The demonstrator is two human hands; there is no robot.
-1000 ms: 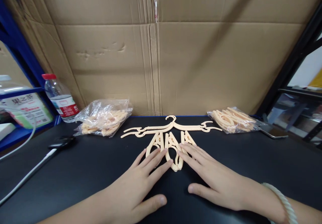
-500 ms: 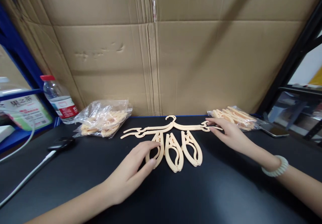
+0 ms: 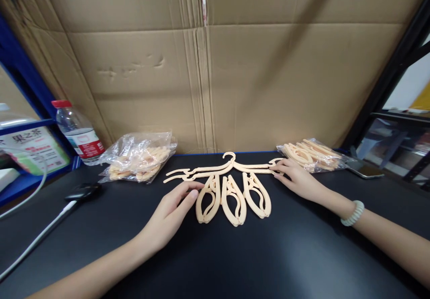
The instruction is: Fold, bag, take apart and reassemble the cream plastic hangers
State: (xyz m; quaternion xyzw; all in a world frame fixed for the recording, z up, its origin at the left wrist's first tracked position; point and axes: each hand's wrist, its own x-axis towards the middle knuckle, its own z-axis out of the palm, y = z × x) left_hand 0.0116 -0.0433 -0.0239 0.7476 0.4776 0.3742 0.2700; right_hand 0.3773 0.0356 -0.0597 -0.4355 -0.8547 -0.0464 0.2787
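Note:
Cream unfolded folding clothes hangers point(image 3: 215, 170), seemingly two lying together, stretch across the black table with their hooks at the back. My right hand point(image 3: 297, 180) has its thumb and fingertips closed around their right end. In front of them, three folded hangers point(image 3: 234, 206) are fanned out in a row with their rounded ends toward me. My left hand point(image 3: 173, 209) is beside the leftmost folded hanger point(image 3: 203, 214), thumb and fingers apart, fingertips close to its upper edge. Whether they touch it I cannot tell.
Clear plastic bags of cream hangers lie at the back left point(image 3: 137, 158) and back right point(image 3: 312, 155). A red-capped bottle point(image 3: 82, 133), a black device point(image 3: 82, 191) with a white cable and a phone point(image 3: 364, 170) are also there. A cardboard wall point(image 3: 268, 66) stands behind.
My left hand has drawn back leftward off the leftmost folded hanger. My right hand has moved slightly left and its fingers have closed in on the unfolded hangers' end. Their hooks now line up more closely.

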